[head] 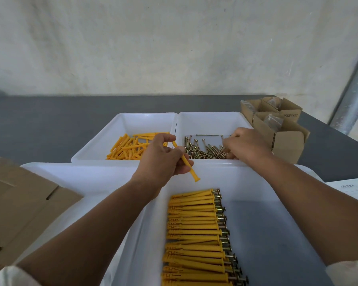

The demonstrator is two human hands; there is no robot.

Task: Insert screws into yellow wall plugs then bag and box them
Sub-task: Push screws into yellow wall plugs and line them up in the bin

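The left hand (161,159) pinches a slim yellow plastic wall plug (187,164) that could slip. The fingers (229,145) of the right hand (247,145), among brassy metal screws (205,150), may snag several; whether they pinch one cannot be told.

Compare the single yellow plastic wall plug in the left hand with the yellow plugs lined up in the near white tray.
The single yellow plastic wall plug shows no screw; the lined-up yellow plugs each show a screw head at the right end. The single plug is tilted in the air, pinched by the left hand; the lined-up plugs lie flat, side by side, in the near white tray. Both share colour and shape.
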